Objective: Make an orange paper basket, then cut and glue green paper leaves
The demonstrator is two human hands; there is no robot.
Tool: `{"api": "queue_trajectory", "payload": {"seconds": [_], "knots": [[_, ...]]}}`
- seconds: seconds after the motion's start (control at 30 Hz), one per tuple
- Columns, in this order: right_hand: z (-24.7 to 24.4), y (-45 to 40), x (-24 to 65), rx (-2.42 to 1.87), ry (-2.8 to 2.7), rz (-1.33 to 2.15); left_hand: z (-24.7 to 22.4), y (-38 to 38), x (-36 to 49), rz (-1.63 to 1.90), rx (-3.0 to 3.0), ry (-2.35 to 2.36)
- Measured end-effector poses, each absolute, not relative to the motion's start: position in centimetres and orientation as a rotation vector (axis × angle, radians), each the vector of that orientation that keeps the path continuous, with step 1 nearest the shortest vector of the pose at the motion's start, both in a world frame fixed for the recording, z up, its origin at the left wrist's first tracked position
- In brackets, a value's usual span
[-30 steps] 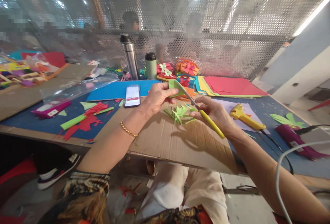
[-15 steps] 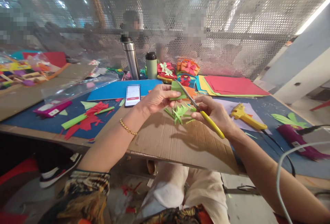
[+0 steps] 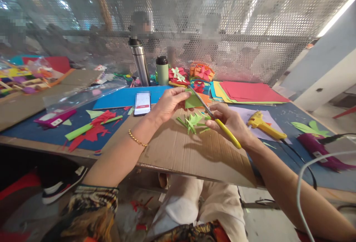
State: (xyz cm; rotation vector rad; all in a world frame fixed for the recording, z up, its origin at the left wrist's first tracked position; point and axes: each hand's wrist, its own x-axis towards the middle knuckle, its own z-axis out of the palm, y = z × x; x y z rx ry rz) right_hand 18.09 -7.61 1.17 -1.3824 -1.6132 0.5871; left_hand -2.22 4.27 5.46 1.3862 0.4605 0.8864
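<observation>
Between the thumb and fingers of my left hand point(image 3: 172, 102) is a small piece of green paper point(image 3: 191, 101). My right hand point(image 3: 228, 120) is closed on a pair of scissors point(image 3: 226, 132) with yellow handles. Their metal blades point up and left and lie along the right side of the green paper; whether they are cutting into it I cannot tell. Below both hands, a pile of thin green paper scraps point(image 3: 191, 122) lies on a cardboard sheet point(image 3: 178, 153). Some orange paper point(image 3: 205, 99) shows just behind the blades.
A phone point(image 3: 142, 103) lies left of my hands. Behind stand a steel flask point(image 3: 141, 64), a green tumbler point(image 3: 162, 72) and colourful paper crafts point(image 3: 202, 72). At right are stacked coloured sheets point(image 3: 253, 91) and a corded yellow glue gun point(image 3: 263, 125). Red paper scraps point(image 3: 96, 128) lie left.
My left thumb and fingers have shifted on the green paper, which is turned slightly and shows more of its face. The scissors have hardly moved.
</observation>
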Motion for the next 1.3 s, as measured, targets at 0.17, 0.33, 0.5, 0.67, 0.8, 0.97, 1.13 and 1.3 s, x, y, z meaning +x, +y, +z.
{"api": "queue_trajectory", "payload": {"seconds": [0.17, 0.33, 0.5, 0.67, 0.8, 0.97, 1.13, 1.3], "knots": [[1.2, -7.6, 17.7, -1.321, -1.595, 0.618, 5.3, 4.3, -2.0, 0.859, 1.422, 0.458], [2.0, -8.0, 17.2, -1.395, -1.565, 0.634, 5.0, 4.4, -1.9, 0.88, 1.442, 0.456], [2.5, -8.4, 17.2, -1.444, -1.572, 0.642, 5.0, 4.4, -2.1, 0.868, 1.453, 0.439], [2.1, -8.4, 17.0, -1.429, -1.544, 0.685, 4.8, 4.6, -2.2, 0.848, 1.423, 0.402], [1.8, -8.0, 17.5, -1.48, -1.523, 0.641, 4.5, 5.0, -2.3, 0.835, 1.439, 0.409], [2.0, -7.2, 19.3, -1.817, -1.628, 0.149, 4.3, 5.3, -2.4, 0.83, 1.505, 0.418], [2.3, -7.1, 19.9, -2.377, -1.832, -0.029, 4.0, 5.9, -2.4, 0.788, 1.469, 0.378], [2.5, -7.8, 19.9, -2.466, -2.017, -0.029, 3.4, 6.5, -2.4, 0.68, 1.343, 0.349]]}}
